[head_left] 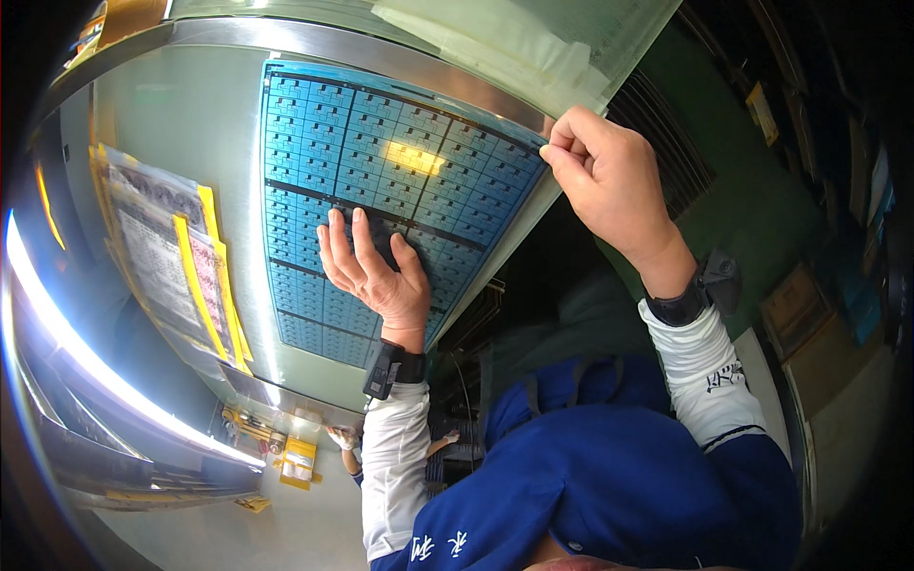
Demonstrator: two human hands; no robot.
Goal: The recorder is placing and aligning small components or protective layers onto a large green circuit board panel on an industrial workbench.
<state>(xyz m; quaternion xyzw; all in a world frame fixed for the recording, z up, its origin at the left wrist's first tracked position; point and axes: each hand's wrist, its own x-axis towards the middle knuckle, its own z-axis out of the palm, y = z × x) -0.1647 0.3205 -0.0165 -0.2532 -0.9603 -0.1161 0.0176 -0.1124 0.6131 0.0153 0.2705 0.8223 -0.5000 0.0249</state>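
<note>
Head camera view: a worker in a blue garment with white sleeves leans over a blue printed circuit panel, which lies on a pale green worktop, a patch of yellow light glowing on its surface. The left hand rests on the panel's nearer half, palm down, fingers spread wide and gripping nothing. At the panel's far right corner, the right hand is curled into a narrow pinch, its thumb tip right at the corner; whether the edge sits between the fingers cannot be told. A black device is strapped at each wrist. Along the panel's far side runs a metal rail, bowed by the lens. Printed sheets edged in yellow tape lie to the panel's left, with a bright tube light farther out. Nearer than the panel, another person's hand shows, small and partly hidden.
</note>
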